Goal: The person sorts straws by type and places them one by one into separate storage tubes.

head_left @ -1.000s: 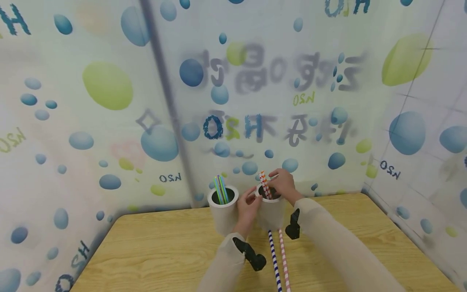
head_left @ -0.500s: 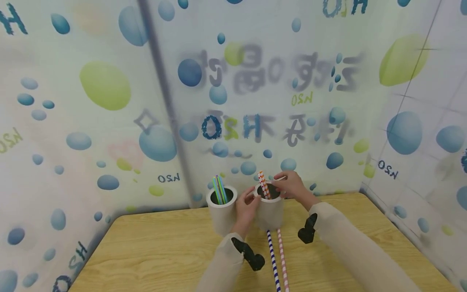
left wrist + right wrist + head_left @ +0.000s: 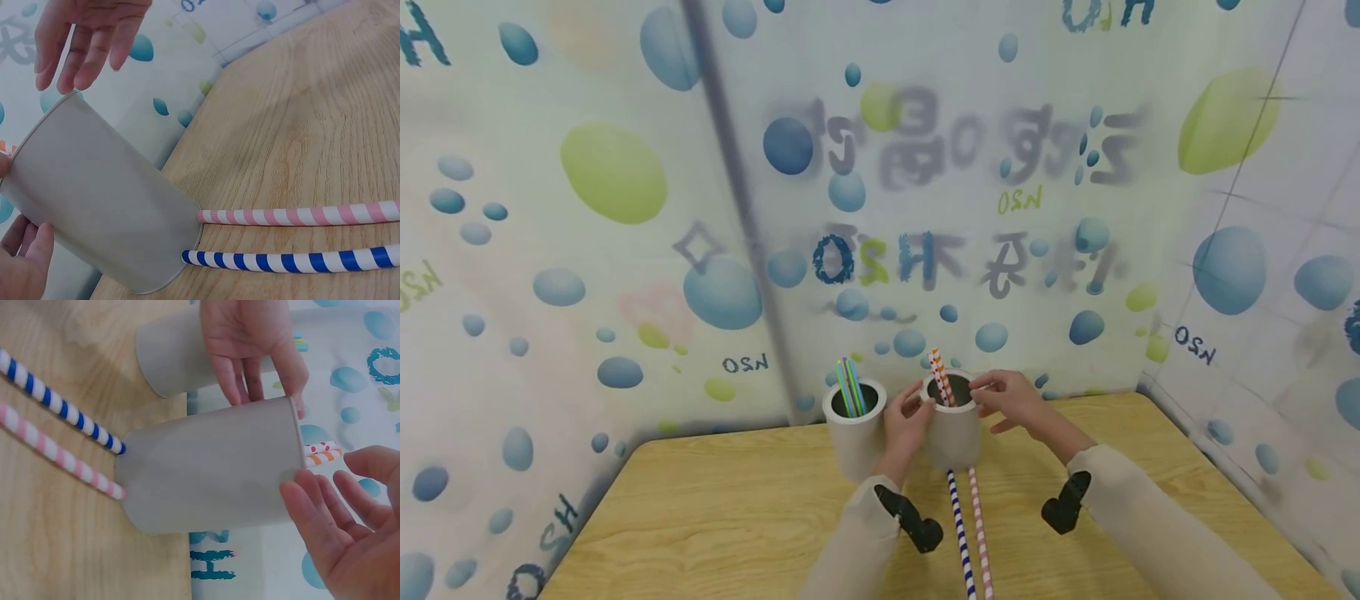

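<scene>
In the head view my left hand [image 3: 906,427] grips the left side of a white-grey cup [image 3: 953,442], with the thumb at its rim. Two patterned paper straws [image 3: 942,377], one red-dotted and one orange-striped, lean inside this cup. My right hand [image 3: 1013,398] is at the cup's right rim with loosely bent fingers and holds nothing. The right wrist view shows these fingers [image 3: 299,503] by the rim; whether they touch it is hard to tell. In the left wrist view the left hand [image 3: 28,262] lies against the cup's wall [image 3: 106,194].
Left of the gripped cup stands a matching cup [image 3: 859,446] with several bright striped straws [image 3: 850,390]. A blue-striped straw [image 3: 961,533] and a pink-striped straw [image 3: 981,533] lie on the wooden table [image 3: 715,508], ends by the cup's base. Patterned curtain [image 3: 625,333] hangs behind.
The right hand has moved from above the cup's opening, by the patterned straws, out to the right and down to the rim. The left hand stays on the cup.
</scene>
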Motion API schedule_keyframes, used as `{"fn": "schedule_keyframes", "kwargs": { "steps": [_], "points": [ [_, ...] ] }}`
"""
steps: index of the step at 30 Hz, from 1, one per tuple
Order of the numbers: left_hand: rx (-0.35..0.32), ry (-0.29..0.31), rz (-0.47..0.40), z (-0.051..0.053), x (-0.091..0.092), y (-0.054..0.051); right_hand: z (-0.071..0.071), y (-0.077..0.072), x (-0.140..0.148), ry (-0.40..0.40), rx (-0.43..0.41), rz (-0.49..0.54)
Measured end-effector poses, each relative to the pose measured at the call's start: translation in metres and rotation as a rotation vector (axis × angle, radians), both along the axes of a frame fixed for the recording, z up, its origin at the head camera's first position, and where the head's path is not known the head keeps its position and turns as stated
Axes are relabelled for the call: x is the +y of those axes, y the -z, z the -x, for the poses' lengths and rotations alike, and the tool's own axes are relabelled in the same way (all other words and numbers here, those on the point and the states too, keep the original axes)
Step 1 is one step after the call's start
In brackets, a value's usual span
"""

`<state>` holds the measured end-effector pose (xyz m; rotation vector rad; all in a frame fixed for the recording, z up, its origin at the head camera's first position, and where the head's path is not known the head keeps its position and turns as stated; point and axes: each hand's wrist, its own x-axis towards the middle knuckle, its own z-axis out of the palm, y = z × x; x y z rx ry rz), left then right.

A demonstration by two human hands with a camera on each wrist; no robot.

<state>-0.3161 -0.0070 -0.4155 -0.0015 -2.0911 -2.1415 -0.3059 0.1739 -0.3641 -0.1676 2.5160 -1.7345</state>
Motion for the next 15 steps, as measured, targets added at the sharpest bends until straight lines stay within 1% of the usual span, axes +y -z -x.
{"fn": "schedule_keyframes", "kwargs": {
  "steps": [6,12,15],
  "points": [
    [0.004,0.007,-0.001,-0.001,-0.001,-0.001,-0.013,0.011,0.001,-0.008,0.002,0.003],
    [0.004,-0.001,0.001,0.0,0.0,0.0,-0.022,0.031,0.003,-0.022,-0.007,0.017],
    [-0.004,-0.013,0.001,0.001,0.0,0.002,-0.023,0.044,0.004,-0.022,-0.045,0.009]
  ]
}}
